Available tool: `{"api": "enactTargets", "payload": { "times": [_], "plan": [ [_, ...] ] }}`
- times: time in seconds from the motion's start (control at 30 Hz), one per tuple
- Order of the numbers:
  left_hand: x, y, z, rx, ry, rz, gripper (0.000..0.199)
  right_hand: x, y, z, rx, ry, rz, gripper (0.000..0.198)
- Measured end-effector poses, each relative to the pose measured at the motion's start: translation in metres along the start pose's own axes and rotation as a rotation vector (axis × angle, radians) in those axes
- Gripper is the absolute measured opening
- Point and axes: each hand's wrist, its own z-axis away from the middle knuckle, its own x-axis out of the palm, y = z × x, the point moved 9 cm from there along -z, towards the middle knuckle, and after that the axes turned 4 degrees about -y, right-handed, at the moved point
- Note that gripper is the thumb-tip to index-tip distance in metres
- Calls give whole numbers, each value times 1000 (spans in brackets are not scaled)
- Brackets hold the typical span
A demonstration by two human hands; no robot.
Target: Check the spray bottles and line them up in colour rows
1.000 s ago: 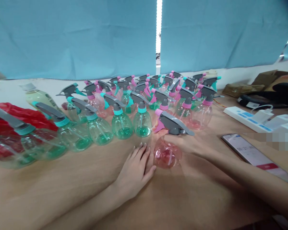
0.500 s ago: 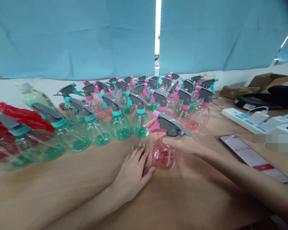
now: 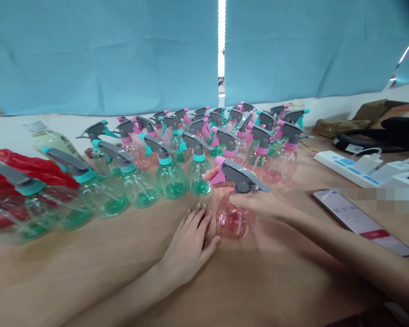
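A pink spray bottle (image 3: 235, 222) with a grey head and pink trigger stands upright on the table in front of me. My right hand (image 3: 257, 203) reaches in from the right and grips it around the neck. Its fingertips show beyond the trigger, while the sprayer head hides part of the hand. Palm down, my left hand (image 3: 187, 243) lies flat on the wood just left of the bottle, fingers stretched out and holding nothing. Close behind its fingertips is a green spray bottle (image 3: 200, 177) with a turquoise collar.
Several green bottles (image 3: 141, 190) line the left, with more pink and green sprayers (image 3: 259, 150) behind. A red plastic bag (image 3: 23, 168) and a pale-yellow bottle (image 3: 54, 141) stand left. On the right are a phone (image 3: 357, 222), a power strip (image 3: 347, 170) and a cardboard box (image 3: 381, 113).
Almost nothing differs. The pink bottle's sprayer head has shifted very slightly to the left and up in view, with my right hand still at it. My left hand stays put.
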Motion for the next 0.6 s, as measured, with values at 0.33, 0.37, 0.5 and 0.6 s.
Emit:
{"api": "enactTargets", "payload": {
  "times": [0.33,0.37,0.5,0.6],
  "plan": [
    [-2,-1,0,9,21,3,51,6,-3,-1,-78,-55,-104,53],
    [-2,-1,0,13,27,6,51,5,-3,-1,-77,-44,-100,53],
    [-1,-1,0,19,40,14,50,3,-2,-1,-76,-9,-76,48],
    [0,-2,0,14,37,6,52,4,2,-1,-79,-9,-73,43]
  ]
}}
